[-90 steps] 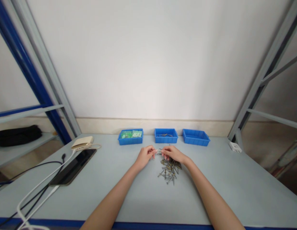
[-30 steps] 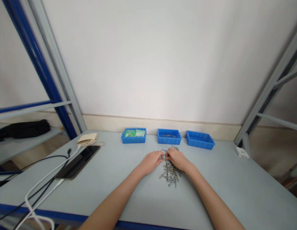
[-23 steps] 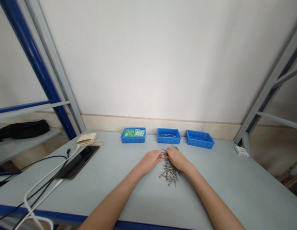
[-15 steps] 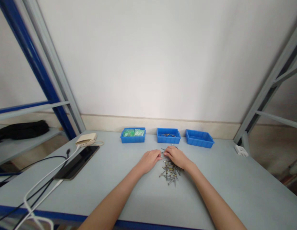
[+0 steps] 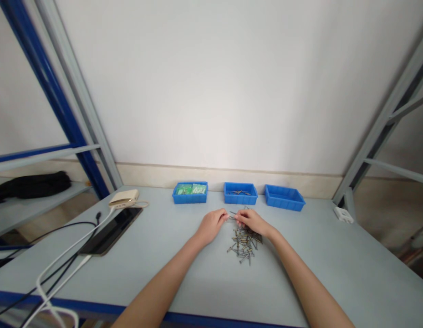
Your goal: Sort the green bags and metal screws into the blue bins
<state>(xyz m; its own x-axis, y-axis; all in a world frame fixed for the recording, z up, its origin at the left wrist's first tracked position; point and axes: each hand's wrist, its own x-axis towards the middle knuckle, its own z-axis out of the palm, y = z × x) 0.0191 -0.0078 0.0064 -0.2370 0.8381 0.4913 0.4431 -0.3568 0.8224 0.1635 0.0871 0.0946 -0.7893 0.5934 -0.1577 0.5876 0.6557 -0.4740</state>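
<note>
My left hand is closed, its thumb and forefinger pinched at one end of a thin metal screw. Facing it, my right hand has its fingers curled together around thin screws above the table. A small gap separates the two hands. Just below them, partly under my right hand, lies a loose pile of long screws, grey with some brass-coloured parts. Behind my hands stands the middle blue bin, with a few screws inside.
To the left is a blue bin with green-and-white packets; at right, another blue bin. A dark tablet, a cream-coloured box and cables lie left. A white plug-like block sits near the right frame.
My right hand has lifted and turned slightly, showing more of the pile beneath it. The fingers of my left hand have shifted slightly up and left. The bins stay where they were.
</note>
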